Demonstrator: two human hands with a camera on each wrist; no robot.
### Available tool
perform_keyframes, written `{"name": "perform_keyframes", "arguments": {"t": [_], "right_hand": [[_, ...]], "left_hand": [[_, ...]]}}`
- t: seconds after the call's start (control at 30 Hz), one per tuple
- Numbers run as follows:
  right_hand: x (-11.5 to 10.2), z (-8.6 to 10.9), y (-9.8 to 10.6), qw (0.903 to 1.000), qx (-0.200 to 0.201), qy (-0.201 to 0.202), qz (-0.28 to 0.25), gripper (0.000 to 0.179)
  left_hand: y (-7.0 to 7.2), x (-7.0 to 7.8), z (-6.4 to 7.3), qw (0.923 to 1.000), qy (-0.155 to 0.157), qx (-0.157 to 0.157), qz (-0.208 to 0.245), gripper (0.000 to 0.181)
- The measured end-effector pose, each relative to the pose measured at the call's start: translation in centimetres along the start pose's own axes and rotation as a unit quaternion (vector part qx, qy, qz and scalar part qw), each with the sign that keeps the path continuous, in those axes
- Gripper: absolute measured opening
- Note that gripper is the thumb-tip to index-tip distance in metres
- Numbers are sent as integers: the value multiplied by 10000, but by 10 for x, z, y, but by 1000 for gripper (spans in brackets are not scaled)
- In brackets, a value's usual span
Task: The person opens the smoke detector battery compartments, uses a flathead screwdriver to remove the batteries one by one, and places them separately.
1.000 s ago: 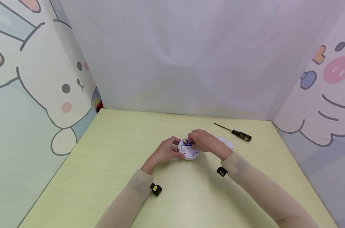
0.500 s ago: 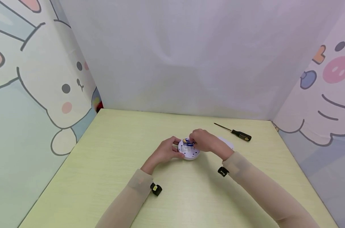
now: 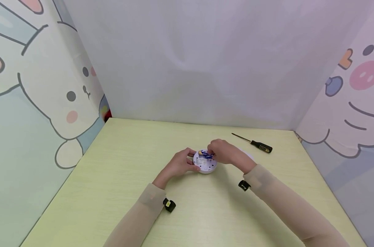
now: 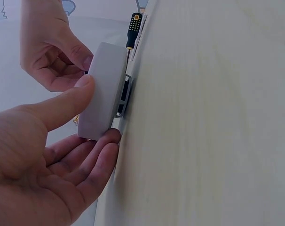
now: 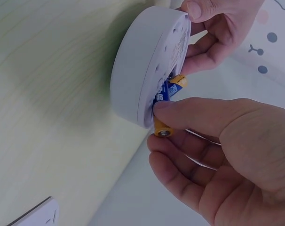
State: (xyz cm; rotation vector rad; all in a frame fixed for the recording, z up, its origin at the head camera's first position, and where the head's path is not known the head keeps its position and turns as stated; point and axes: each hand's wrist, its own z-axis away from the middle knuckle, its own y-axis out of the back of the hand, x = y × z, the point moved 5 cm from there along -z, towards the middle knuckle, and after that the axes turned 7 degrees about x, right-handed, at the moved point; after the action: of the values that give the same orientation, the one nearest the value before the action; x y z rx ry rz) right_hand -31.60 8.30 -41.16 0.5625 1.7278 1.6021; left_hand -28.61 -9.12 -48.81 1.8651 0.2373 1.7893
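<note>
A white round device point(image 3: 205, 166) lies on the table with its holed, labelled back facing up. My left hand point(image 3: 179, 162) grips its rim, thumb on one edge and fingers round the other, as the left wrist view of the hand point(image 4: 53, 160) shows. My right hand point(image 3: 222, 151) pinches a blue-and-orange battery point(image 5: 160, 123) between thumb and fingers, tilted with its orange end out of the recess. Behind it a second battery point(image 5: 178, 84) also sticks up at an angle from the device's back. Fingers hide part of the recess.
A black-handled screwdriver point(image 3: 261, 146) lies at the back right of the table. A flat white cover point(image 3: 247, 154) is on the table, partly behind my right wrist. Printed cloth walls stand at the left, right and back.
My right hand has shifted slightly right and away from the device's middle, and more of the blue batteries shows. The left hand and the device have stayed in place.
</note>
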Motion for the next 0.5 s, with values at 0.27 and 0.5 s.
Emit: {"name": "perform_keyframes", "arguments": {"t": [0.27, 0.5], "right_hand": [[7, 6, 3, 9998, 79, 118, 130, 13], [14, 10, 3, 9997, 156, 158, 26, 16]], "left_hand": [[0, 0, -1, 10000, 38, 4, 58, 62], [0, 0, -1, 9999, 124, 32, 53, 64]]}}
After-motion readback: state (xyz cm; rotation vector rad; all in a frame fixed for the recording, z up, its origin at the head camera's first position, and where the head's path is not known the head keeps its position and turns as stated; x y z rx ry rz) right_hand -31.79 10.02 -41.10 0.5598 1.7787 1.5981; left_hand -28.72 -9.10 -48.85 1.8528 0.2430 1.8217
